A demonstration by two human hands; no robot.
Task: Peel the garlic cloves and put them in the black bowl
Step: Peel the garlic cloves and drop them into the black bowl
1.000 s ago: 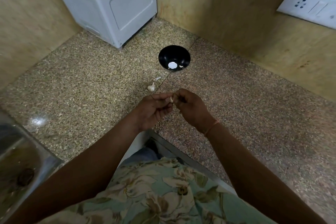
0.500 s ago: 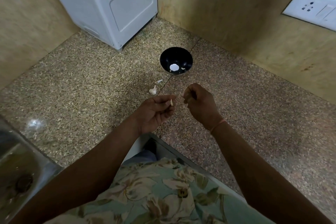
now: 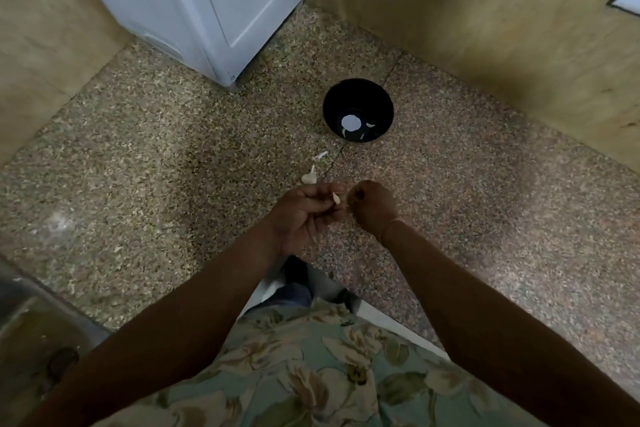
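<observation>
We are looking down at a speckled brown stone desk [image 3: 173, 166] that is sitting in a corner. Our left hand [image 3: 304, 215] is showing in the middle of the frame with its palm turned up. Its fingers [image 3: 325, 189] are curling in and pinching a small pale garlic clove [image 3: 336, 198] at their tips. Our right hand [image 3: 374, 206] is sitting just to the right of it, very close. Its fingers [image 3: 360, 189] are curling in tight toward the clove. We cannot tell if they are holding a bit of skin or nothing at all. A thin orange thread band [image 3: 389, 227] is going round the right wrist.

A round black bowl [image 3: 346, 97] is standing on the desk above the hands in the frame, well apart from them. A few pale garlic bits [image 3: 370, 125] are lying at its bottom, beside a bright white round spot [image 3: 350, 122].

Between the bowl and the hands, a lumpy white garlic piece [image 3: 309, 177] is lying on the desk just above our left hand. A thin white scrap of skin [image 3: 320, 155] is lying a little higher.

A big white box-shaped machine [image 3: 207, 3] is standing in the upper left of the frame. Tan walls [image 3: 485, 10] are closing in the corner. A grey metal sink [image 3: 31, 340] is showing at the lower left. A green flowery shirt [image 3: 311, 374] is filling the bottom of the frame.
</observation>
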